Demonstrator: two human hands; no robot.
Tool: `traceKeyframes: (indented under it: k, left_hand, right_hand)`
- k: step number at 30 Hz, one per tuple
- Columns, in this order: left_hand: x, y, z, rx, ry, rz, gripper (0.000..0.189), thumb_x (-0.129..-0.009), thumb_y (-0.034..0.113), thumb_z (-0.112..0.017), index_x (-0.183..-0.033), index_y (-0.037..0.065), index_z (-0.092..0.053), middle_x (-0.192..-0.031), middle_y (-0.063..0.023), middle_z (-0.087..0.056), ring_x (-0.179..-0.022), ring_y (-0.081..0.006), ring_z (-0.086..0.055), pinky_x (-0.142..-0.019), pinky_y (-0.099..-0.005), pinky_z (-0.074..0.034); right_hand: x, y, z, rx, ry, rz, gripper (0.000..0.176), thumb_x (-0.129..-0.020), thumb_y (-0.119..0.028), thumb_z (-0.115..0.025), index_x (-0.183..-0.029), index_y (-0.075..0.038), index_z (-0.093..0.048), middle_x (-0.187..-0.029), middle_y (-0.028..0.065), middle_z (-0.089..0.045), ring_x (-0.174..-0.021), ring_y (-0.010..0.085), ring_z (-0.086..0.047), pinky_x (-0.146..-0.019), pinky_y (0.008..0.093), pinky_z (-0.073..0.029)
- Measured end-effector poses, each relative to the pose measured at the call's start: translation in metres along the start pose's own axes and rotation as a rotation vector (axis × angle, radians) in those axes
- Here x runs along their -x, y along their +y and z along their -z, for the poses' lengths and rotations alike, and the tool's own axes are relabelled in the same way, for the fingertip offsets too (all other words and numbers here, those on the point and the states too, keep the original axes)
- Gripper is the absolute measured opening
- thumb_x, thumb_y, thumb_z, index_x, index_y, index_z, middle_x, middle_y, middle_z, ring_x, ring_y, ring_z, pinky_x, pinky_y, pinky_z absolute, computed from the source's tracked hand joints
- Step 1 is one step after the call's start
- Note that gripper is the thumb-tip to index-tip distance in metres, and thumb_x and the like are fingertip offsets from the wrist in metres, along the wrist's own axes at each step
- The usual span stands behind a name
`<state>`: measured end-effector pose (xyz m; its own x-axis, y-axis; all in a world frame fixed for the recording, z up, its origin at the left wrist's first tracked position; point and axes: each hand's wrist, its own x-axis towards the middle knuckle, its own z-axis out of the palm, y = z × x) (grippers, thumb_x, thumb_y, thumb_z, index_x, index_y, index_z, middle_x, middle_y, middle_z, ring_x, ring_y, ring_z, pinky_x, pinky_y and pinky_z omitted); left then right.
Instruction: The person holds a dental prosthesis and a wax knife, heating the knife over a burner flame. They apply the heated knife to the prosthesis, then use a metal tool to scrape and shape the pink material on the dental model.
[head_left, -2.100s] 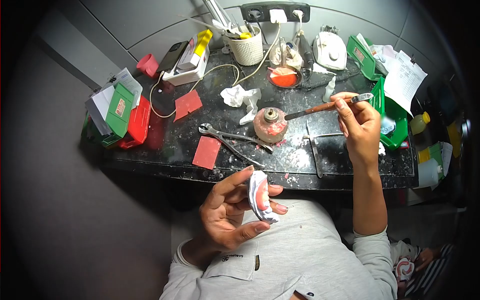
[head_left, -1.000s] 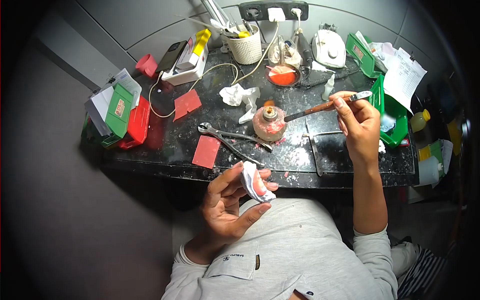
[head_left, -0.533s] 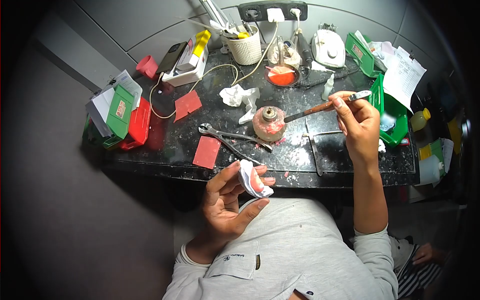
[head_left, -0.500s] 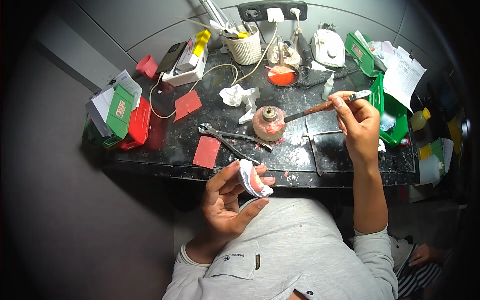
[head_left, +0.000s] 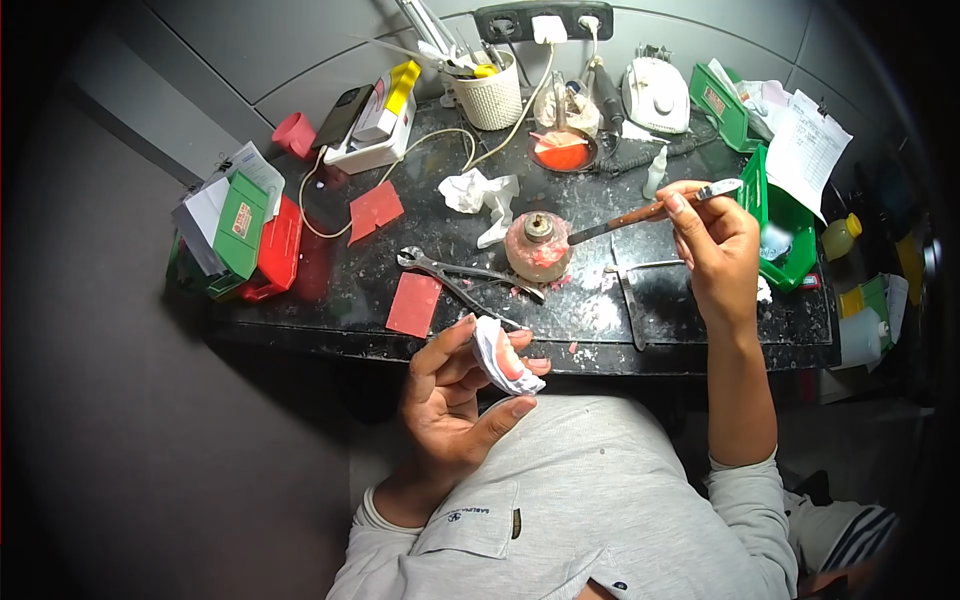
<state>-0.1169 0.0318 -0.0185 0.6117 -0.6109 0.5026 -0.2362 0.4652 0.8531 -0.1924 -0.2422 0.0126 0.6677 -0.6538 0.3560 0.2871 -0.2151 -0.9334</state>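
Note:
My left hand [head_left: 450,400] is closed around a white plaster dental model [head_left: 490,355] that carries pink wax [head_left: 509,357] with pale teeth along it. It is held in front of the bench edge, tilted toward me. Between the thumb and fingers of my right hand [head_left: 715,240] is a wax knife [head_left: 640,215] with a brown handle. Its dark blade end points left and reaches the side of a round glass spirit burner [head_left: 538,250] smeared with pink wax. No flame shows on the burner. Pliers [head_left: 465,272] lie left of the burner, beside a pink wax sheet [head_left: 413,304].
On the black bench [head_left: 330,320], a thin metal instrument [head_left: 629,310] lies below my right hand. Crumpled tissue [head_left: 480,192], another wax sheet [head_left: 375,210] and a pan of red wax [head_left: 563,154] sit farther back. Green bins [head_left: 790,245] stand right; a red bin [head_left: 275,250] stands left.
The dental model has turned and shifted very slightly left in my left hand. My right hand and the wax knife stay in place. At the lower right, another person's hand and striped clothing have moved.

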Motion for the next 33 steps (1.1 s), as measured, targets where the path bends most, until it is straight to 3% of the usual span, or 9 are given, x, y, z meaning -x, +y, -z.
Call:
traceKeyframes:
  k: [4,6,22,33]
  left_hand:
    - [0.000,0.006,-0.002,0.041,0.031,0.046,0.082,-0.081,-0.002,-0.077,-0.147,0.000,-0.028,-0.125,-0.0316,-0.059,-0.103,-0.0332,-0.069,-0.093,-0.0495,-0.057]
    - [0.000,0.012,0.000,0.092,0.006,0.135,0.079,-0.084,-0.007,-0.073,-0.148,0.001,-0.028,-0.129,-0.0315,-0.057,-0.111,-0.0344,-0.066,-0.101,-0.0455,-0.052]
    - [-0.001,0.008,0.000,0.111,-0.029,0.079,0.081,-0.083,-0.004,-0.076,-0.148,0.001,-0.028,-0.128,-0.0317,-0.058,-0.110,-0.0335,-0.067,-0.099,-0.0466,-0.054]
    - [-0.001,0.001,0.000,0.027,0.049,0.067,0.076,-0.080,-0.006,-0.078,-0.143,-0.008,-0.035,-0.127,-0.0263,-0.060,-0.116,-0.0282,-0.064,-0.096,-0.0356,-0.055]
  right_hand:
    - [0.000,-0.001,0.000,-0.004,-0.003,0.003,0.014,-0.095,-0.012,-0.068,-0.100,0.002,-0.069,-0.075,-0.0037,-0.061,-0.059,0.0001,-0.041,-0.050,0.0185,-0.028]
    - [0.000,-0.001,-0.001,-0.009,-0.001,-0.003,0.014,-0.095,-0.012,-0.068,-0.099,0.001,-0.069,-0.075,-0.0039,-0.060,-0.059,0.0000,-0.041,-0.050,0.0185,-0.028]
    - [0.001,-0.001,-0.002,-0.002,0.003,-0.003,0.012,-0.096,-0.011,-0.068,-0.098,0.001,-0.069,-0.074,-0.0053,-0.058,-0.059,-0.0006,-0.040,-0.050,0.0184,-0.027]
    - [0.001,0.001,0.000,-0.020,0.004,0.006,0.013,-0.095,-0.011,-0.069,-0.099,0.002,-0.069,-0.078,-0.0031,-0.063,-0.061,-0.0007,-0.043,-0.051,0.0179,-0.029]
